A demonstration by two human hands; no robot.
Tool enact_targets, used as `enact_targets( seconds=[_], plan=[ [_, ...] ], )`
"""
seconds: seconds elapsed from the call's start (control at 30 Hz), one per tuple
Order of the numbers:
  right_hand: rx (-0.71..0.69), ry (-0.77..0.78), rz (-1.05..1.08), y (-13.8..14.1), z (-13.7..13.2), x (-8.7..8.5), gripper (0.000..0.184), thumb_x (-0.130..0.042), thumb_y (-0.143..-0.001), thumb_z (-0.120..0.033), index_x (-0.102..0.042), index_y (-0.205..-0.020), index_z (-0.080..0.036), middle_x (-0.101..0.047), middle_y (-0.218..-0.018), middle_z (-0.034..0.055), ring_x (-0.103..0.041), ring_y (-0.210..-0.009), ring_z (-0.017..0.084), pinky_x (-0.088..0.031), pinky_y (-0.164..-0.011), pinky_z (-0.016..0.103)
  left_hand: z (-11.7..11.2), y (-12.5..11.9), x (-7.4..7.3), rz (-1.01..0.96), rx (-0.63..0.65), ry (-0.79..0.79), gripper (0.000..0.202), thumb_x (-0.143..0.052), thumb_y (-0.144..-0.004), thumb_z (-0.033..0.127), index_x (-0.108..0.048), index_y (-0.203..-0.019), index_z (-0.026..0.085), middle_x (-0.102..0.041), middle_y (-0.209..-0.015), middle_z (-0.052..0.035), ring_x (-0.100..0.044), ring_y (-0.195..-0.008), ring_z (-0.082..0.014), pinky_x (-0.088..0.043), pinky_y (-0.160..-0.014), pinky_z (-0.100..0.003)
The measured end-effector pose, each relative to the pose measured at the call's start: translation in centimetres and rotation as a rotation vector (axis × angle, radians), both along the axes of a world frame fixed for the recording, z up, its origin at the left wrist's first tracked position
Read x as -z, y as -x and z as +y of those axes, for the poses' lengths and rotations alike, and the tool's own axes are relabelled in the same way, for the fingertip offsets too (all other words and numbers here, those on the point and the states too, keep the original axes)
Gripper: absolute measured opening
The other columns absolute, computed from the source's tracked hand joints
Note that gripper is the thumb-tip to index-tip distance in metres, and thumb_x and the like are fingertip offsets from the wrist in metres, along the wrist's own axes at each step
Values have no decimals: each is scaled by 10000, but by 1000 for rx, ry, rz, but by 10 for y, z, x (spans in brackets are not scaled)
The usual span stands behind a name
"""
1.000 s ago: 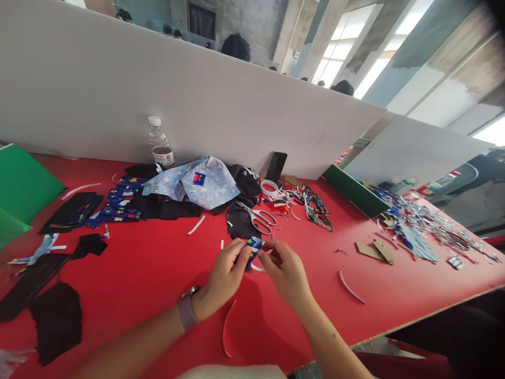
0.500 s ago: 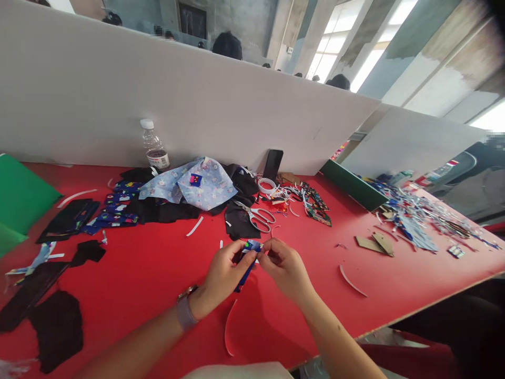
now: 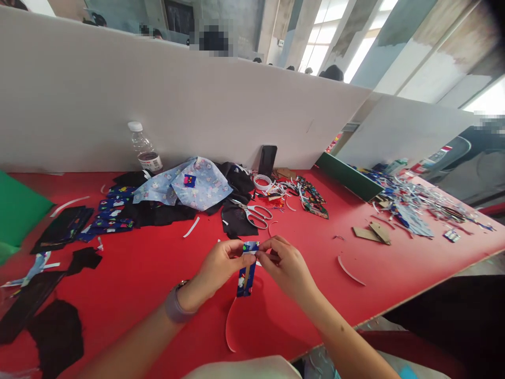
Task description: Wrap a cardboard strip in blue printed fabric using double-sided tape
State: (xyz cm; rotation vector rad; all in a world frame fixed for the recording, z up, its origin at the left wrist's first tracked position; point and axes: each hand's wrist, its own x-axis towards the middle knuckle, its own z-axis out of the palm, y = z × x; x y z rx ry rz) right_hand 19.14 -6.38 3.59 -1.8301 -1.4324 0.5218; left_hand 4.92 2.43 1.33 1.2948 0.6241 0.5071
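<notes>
Between my two hands is a dark blue patterned fabric strip (image 3: 240,287), with a brown band showing down the middle of its lower part. My left hand (image 3: 215,268) pinches the strip from the left, thumb across its front. From the right, my right hand (image 3: 290,266) pinches its upper edge with thumb and fingertips. A bit of white shows by the right fingertips; what it is I cannot make out. On the red table below lies a thin curved strip (image 3: 228,329). Beyond my hands, silver scissors (image 3: 258,213) rest partly on a black cloth piece (image 3: 236,221).
Light-blue printed fabric (image 3: 201,184) lies over black cloth, a bottle (image 3: 145,150) behind it. A phone (image 3: 267,160) leans on the white partition (image 3: 189,100), near a tape roll (image 3: 262,182). Folded blue pieces (image 3: 112,213) lie left; cardboard pieces (image 3: 373,234) and scraps (image 3: 418,200) lie right.
The fabric strip has turned in my hands, so its brown middle band now shows and it hangs more upright. Both hands keep their pinch. The camera view has shifted slightly.
</notes>
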Motion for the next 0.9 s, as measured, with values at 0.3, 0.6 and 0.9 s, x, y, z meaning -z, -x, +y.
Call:
enact_targets(
  seconds=[0.3,0.6,0.9],
  plan=[
    [-73,17,-35,-1,-8,-6,100,-532,-827,-221,-627,-843,-191,-562,-823,21,-526,-568,87,-392,-512,197,4,0,-4,173,22,-218,225,-616,-779,349,-669,-857,144,-695,-836,-52,-616,-783,-196,-457,-676,-267],
    [-149,94,-42,-5,-19,-15,175,-467,-889,-225,-625,-961,-207,-598,-844,28,-537,-612,102,-386,-550,210,-1,0,-11,212,16,-261,184,-615,-755,340,-631,-782,159,-628,-712,0,-563,-672,-142,-410,-589,-210],
    [-137,96,-33,-11,-21,-12,165,-480,-832,-162,-520,-987,-204,-607,-833,31,-593,-725,140,-473,-645,250,-6,3,-10,289,110,-247,130,-564,-751,304,-572,-727,176,-511,-629,37,-516,-602,-128,-367,-514,-196]
  ],
)
